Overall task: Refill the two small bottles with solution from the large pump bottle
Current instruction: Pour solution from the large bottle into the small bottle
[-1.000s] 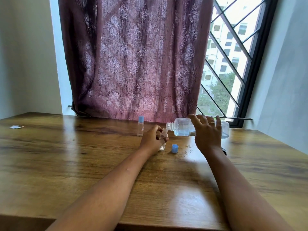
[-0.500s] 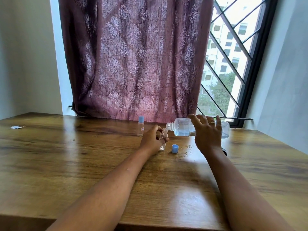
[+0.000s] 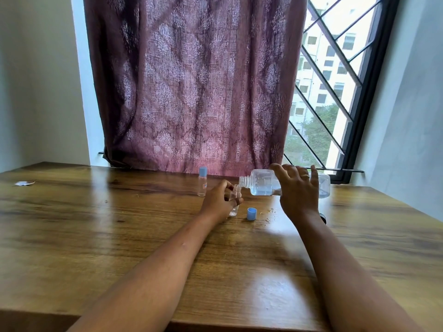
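Wrapped around the big bottle (image 3: 263, 185), the right hand (image 3: 299, 195) tips its open neck over the small bottle (image 3: 236, 200), which the left hand (image 3: 220, 202) pinches upright beside the blue cap (image 3: 251, 213). Light, slick plastic, I judge; hold mid-body.

large bottle (image 3: 263, 185) tipped, small bottle (image 3: 236, 195) gripped
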`<move>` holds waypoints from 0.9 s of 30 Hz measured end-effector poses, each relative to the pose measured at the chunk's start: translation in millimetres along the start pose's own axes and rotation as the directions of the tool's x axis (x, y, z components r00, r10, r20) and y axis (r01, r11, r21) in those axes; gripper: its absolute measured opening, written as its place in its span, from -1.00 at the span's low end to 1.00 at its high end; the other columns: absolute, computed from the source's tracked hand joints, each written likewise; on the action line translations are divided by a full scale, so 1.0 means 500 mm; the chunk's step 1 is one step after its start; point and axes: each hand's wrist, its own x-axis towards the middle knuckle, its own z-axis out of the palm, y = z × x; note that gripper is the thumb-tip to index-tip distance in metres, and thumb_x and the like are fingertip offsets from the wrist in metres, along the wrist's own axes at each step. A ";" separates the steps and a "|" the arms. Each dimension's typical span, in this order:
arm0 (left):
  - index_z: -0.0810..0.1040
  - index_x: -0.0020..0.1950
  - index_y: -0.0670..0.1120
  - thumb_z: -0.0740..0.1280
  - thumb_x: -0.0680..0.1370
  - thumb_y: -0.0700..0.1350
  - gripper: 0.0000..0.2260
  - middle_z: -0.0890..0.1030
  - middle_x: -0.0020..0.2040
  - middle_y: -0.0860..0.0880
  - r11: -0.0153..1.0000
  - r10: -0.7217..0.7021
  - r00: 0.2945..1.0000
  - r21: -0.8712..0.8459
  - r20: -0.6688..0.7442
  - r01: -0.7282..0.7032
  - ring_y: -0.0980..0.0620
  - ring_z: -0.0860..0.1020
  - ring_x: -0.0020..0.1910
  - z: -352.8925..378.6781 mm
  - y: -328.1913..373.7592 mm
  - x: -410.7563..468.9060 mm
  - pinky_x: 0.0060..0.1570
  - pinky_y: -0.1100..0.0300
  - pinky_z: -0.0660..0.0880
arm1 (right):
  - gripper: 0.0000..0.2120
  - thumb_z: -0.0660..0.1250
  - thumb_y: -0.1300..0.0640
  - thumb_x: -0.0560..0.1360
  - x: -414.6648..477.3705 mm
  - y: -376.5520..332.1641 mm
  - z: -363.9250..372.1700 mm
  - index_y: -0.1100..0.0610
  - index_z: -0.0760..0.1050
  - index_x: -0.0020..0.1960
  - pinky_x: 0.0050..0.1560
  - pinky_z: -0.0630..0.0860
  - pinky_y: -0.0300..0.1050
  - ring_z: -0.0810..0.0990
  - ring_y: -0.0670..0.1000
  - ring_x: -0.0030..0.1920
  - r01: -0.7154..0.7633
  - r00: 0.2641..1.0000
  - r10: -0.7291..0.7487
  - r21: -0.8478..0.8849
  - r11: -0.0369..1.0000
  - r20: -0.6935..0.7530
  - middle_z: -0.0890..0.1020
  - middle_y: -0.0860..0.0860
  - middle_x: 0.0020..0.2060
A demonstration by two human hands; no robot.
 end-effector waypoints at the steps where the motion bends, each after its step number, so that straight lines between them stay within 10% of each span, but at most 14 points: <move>1: 0.41 -0.03 0.01 0.48 0.43 -0.10 -0.73 0.55 -0.15 0.17 1.000 -0.002 1.000 -0.004 -0.002 0.002 0.17 0.56 -0.10 0.000 0.000 0.000 -0.18 0.38 0.41 | -0.37 0.34 0.38 0.37 0.000 0.000 0.000 -0.09 0.33 0.33 0.44 0.07 0.21 0.46 0.16 0.27 0.002 1.000 -0.002 -0.001 1.000 0.002 0.54 0.00 0.22; 11: 0.44 0.03 -0.05 0.49 0.42 -0.09 -0.71 0.60 -0.01 -0.01 1.000 -0.007 1.000 0.002 -0.008 0.007 0.05 0.58 0.00 0.001 -0.002 0.002 0.00 0.19 0.50 | -0.36 0.34 0.36 0.38 0.000 0.000 -0.002 -0.11 0.30 0.34 0.46 0.02 0.19 0.42 0.14 0.30 0.003 1.000 -0.003 0.009 1.000 0.016 0.52 -0.03 0.24; 18: 0.43 -0.02 -0.02 0.48 0.44 -0.17 -0.74 0.56 -0.16 0.16 1.000 -0.021 1.000 -0.019 -0.003 0.021 0.35 0.51 -0.18 -0.001 -0.001 -0.001 -0.30 0.60 0.40 | -0.34 0.37 0.35 0.38 0.001 0.000 -0.003 -0.12 0.29 0.35 0.46 0.01 0.20 0.41 0.14 0.31 0.001 1.000 -0.001 0.013 1.000 0.025 0.51 -0.02 0.25; 27: 0.44 -0.01 -0.01 0.49 0.42 -0.14 -0.73 0.64 -0.03 0.04 0.999 -0.034 0.999 -0.035 0.002 0.034 0.12 0.60 -0.02 0.001 0.001 0.002 0.00 0.26 0.50 | -0.33 0.39 0.33 0.38 0.001 0.001 -0.003 -0.12 0.27 0.36 0.46 0.01 0.20 0.41 0.13 0.32 0.005 0.999 -0.006 0.004 1.000 0.031 0.50 -0.03 0.26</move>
